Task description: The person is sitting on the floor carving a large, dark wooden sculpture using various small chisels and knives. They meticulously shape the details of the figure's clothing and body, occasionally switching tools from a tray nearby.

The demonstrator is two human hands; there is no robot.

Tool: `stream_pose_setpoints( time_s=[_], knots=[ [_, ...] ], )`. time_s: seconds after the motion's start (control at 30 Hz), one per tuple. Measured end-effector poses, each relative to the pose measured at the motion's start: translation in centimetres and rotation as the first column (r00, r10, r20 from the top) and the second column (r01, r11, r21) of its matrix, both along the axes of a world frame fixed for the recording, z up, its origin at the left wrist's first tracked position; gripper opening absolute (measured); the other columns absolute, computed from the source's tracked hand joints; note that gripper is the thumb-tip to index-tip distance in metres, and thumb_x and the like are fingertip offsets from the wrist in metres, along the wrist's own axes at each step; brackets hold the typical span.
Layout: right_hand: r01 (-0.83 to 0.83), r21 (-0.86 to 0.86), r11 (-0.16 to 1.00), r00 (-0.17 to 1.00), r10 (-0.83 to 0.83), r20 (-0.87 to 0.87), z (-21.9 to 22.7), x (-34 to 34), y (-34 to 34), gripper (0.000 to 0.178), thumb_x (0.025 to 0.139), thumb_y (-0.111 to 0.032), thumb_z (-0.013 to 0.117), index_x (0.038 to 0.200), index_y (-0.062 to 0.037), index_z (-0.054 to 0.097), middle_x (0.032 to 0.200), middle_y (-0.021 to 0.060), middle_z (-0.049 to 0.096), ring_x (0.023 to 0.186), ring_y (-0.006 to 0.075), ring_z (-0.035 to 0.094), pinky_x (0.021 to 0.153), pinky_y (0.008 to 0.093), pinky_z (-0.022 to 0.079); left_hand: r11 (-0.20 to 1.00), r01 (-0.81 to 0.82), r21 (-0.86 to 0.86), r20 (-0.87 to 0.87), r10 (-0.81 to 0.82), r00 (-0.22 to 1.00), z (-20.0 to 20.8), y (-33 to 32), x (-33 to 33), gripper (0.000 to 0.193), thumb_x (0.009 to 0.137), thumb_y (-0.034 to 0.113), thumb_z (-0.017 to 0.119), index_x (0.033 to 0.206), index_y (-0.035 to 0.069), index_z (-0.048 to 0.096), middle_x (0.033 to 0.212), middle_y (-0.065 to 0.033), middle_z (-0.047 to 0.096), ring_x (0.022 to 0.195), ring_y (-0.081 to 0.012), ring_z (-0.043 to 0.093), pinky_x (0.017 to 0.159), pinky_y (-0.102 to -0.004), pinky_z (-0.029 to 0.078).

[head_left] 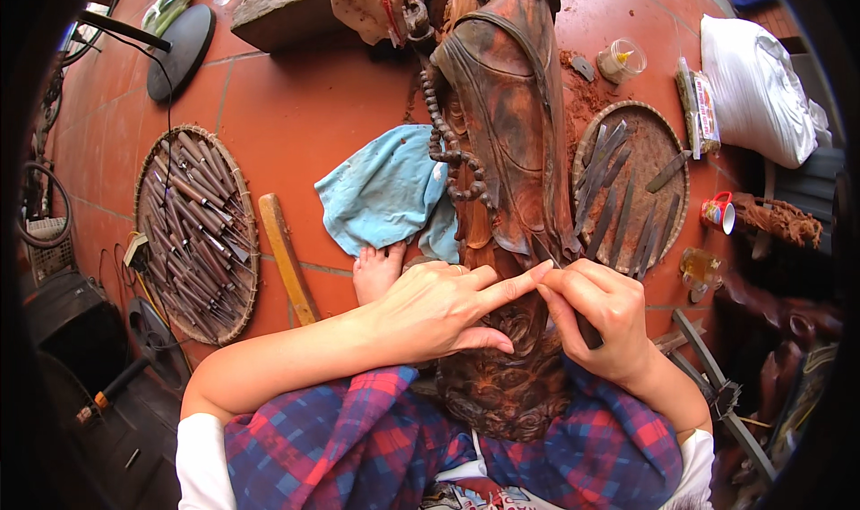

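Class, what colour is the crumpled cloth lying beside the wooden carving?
Light blue cloth, left of the carving; clearest in the head view.

1. Reddish-brown wood, carved statue [506, 107]: smooth with a dull sheen on the robe, rough and deeply textured at the lower carved part.
2. Carved wooden beads [448, 156], rounded, same dark finish.
3. Dark metal carving chisel [573, 304], matt, gripped in the right hand [596, 317]; left hand [439, 308] bare against the wood.
4. Light blue cloth [385, 192], soft, crumpled, matt.
5. Woven round tray [237, 268] of pale fibre, filled with wooden-handled, metal-tipped chisels [193, 232].
6. Second woven tray [667, 142], dusty, with grey matt metal blades [609, 187].
7. Terracotta floor tiles [305, 89], matt, strewn with reddish wood dust.
8. Plain pale wooden stick [287, 259], unfinished.
9. White plastic sack [757, 84], slightly glossy.
10. Plaid woven fabric [358, 438], red and blue.
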State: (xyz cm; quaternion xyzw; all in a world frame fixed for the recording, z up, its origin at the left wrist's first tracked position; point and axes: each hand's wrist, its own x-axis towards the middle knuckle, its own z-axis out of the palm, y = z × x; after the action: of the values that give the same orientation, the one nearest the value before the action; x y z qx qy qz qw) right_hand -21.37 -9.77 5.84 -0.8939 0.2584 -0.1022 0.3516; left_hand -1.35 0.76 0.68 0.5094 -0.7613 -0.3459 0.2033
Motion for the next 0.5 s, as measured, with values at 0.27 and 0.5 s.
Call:
stream_pose_setpoints(
  time_s=[0.27, 0.5],
  knots=[
    [0.014, -0.017, 1.0, 1.0, -0.014, -0.009, 0.2, -0.1, 0.0, 0.018, 0.08, 0.0, 0.069, 0.098, 0.0017, 0.067, 0.076, 0.0132, 0.061, 0.066, 0.0309, 0.061, 0.06, 0.0379, 0.05, 0.999, 0.006, -0.034, -0.021, -0.006, 1.0, -0.2, -0.6, -0.1, 0.086, 0.084, 0.051, 0.066, 0.156, 0.021, 0.031, 0.076, -0.0078, 0.052, 0.063, -0.0271, 0.059, 0.059, -0.0392, 0.047],
    [-0.015, 0.018, 1.0, 1.0, 0.015, -0.024, 0.7, 0.0, -0.8, 0.014, 0.083, 0.0, 0.067, 0.097, 0.0017, 0.067, 0.074, 0.0133, 0.059, 0.066, 0.0314, 0.061, 0.06, 0.0384, 0.049, 1.0, -0.008, -0.013, -0.006, 0.008, 1.0, 0.2, -0.7, 0.1, 0.084, 0.084, 0.051, 0.066, 0.155, 0.022, 0.033, 0.077, -0.0073, 0.052, 0.064, -0.0271, 0.06, 0.059, -0.0395, 0.047]
  ],
)
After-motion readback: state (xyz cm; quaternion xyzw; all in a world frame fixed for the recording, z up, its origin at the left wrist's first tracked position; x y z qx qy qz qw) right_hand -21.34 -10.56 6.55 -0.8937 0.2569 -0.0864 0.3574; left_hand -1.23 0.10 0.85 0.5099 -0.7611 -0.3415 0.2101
